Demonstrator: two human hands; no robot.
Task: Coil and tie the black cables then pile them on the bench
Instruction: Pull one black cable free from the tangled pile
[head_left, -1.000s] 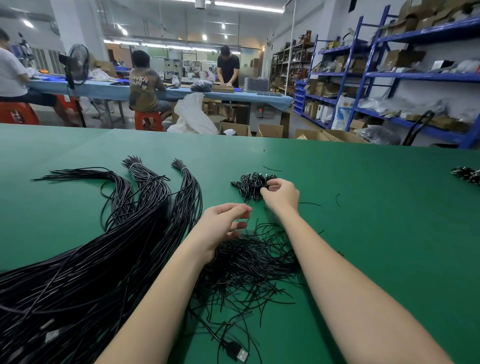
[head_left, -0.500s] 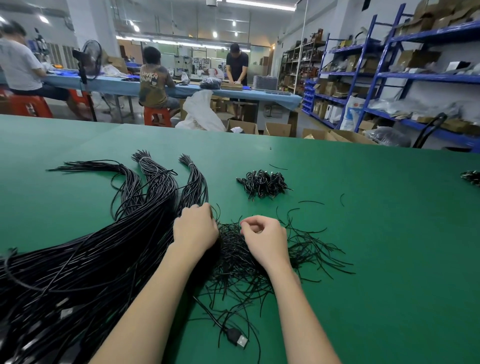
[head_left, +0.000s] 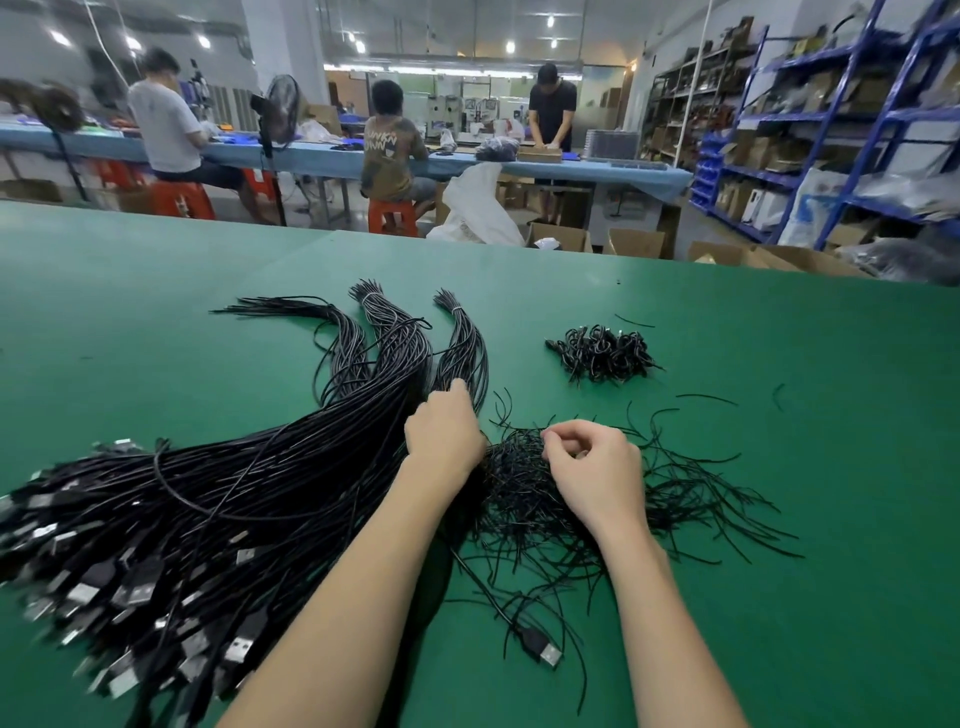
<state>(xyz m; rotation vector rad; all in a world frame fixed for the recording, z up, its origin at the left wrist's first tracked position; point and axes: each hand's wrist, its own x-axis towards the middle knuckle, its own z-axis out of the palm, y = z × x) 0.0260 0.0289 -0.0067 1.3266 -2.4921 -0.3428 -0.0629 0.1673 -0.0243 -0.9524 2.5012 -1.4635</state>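
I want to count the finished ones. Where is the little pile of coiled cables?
The small pile of coiled black cables lies on the green bench, beyond the right hand.

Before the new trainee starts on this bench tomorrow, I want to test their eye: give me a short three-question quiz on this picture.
1. True or false: the small pile of coiled cables lies beyond the right hand.
2. Which hand reaches into the long cables? A. left B. right
3. Fill in: the right hand's fingertips pinch at the loose heap of thin black ____.

Key: 1 true; 2 A, the left hand; 3 ties.
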